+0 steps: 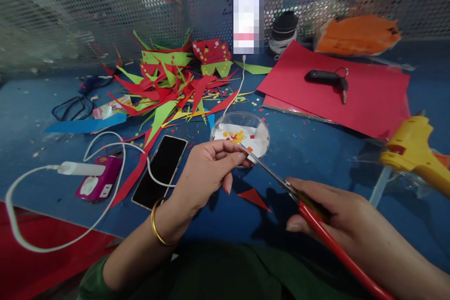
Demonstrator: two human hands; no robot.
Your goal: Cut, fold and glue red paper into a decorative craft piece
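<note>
1. The left hand (207,168) is curled, thumb pressed to forefinger, at the near edge of the clear bowl. A small orange-red scrap (249,149) shows right at those fingertips, by the scissor tips; from where I stand I can't tell which of the two has it. A gold bangle (154,225) circles the wrist.
2. The right hand (337,218) is wrapped round the red-handled scissors (305,212), blades looking together and aimed at the left fingertips.
3. Just beyond the left fingers, on the blue table (298,136), sits the clear bowl (242,118), with white paper (259,136) inside and yellow and red bits (239,137) on it.
4. Between the hands lies a red triangle (255,199) of paper.
5. By the left forearm there's a dark-screened phone (160,171), and past it a purple box (114,173) with a white plug (82,168) in it.
6. Over to the right, beyond the scissors, is a yellow glue gun (409,145); behind it are red sheets (305,96) with a key on a black fob (321,77) on top.
7. Farther back sprawls a heap of red and green strips (172,82); a lit phone (248,14) stands upright against the perforated panel (105,4).
</note>
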